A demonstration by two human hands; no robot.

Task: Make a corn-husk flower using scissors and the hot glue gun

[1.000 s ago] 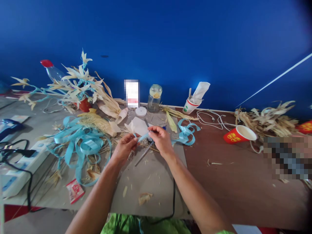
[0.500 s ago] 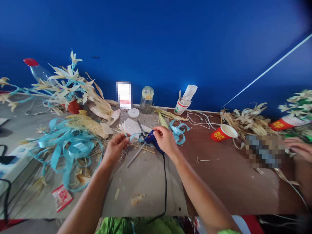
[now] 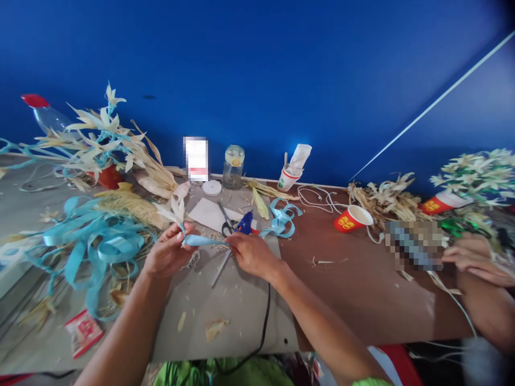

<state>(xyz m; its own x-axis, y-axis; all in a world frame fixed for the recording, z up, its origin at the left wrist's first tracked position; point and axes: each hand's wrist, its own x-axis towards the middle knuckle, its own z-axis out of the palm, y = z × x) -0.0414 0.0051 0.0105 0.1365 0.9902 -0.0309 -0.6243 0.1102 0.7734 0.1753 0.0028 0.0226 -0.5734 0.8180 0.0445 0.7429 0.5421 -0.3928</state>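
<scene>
My left hand (image 3: 169,251) pinches the base of a pale corn-husk flower (image 3: 176,210) over the grey part of the table. A light blue ribbon (image 3: 204,240) stretches from that base to my right hand (image 3: 251,252), whose fingers are closed on it. Just beyond the right hand lies a blue glue gun (image 3: 245,221), partly hidden by the hand, with a glue stick (image 3: 220,271) showing on the near side. Scissors (image 3: 226,219) rest beside the gun on a white sheet (image 3: 204,213).
Loops of blue ribbon (image 3: 86,241) and husk flowers (image 3: 102,126) crowd the left. A glass jar (image 3: 233,170), a white cup (image 3: 288,179) and a red paper cup (image 3: 354,218) stand behind. At right is another person's hand (image 3: 477,260).
My right hand has left the glue gun and taken the ribbon, now drawn out straight. The flower is held farther left, and the view has shifted right.
</scene>
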